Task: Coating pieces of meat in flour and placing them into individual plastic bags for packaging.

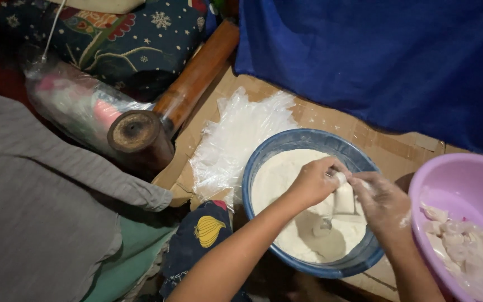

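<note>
So the white filled packet (344, 197) sits right over the middle of the blue bowl (264, 162), pinched at its top between both hands, hanging upright so whatever spills drops back into the pile instead of onto the floor. The left hand (312, 182) is curled tight around the packet's upper end, fingers closed on it, and the right hand (384, 202) meets it from the other side, fingertips gripping the same top edge, dusted white all over. Under them the flour (278, 176) fills most of the bowl, with a scooped-out hollow near the bowl's near rim, and a small spoon-like thing seems to lie in that dip, hard to tell. A stack of clear plastic bags (233, 140) lies just beside the bowl's far-left rim on the cardboard sheet (331, 117), close enough to grab. At the cardboard's right edge a purple basin (448, 179) holds pale wrapped pieces (468, 246). Off the cardboard's left corner a wooden roller (197, 75) leans by a round wooden block (136, 133), with blue cloth (375, 56) behind.
</note>
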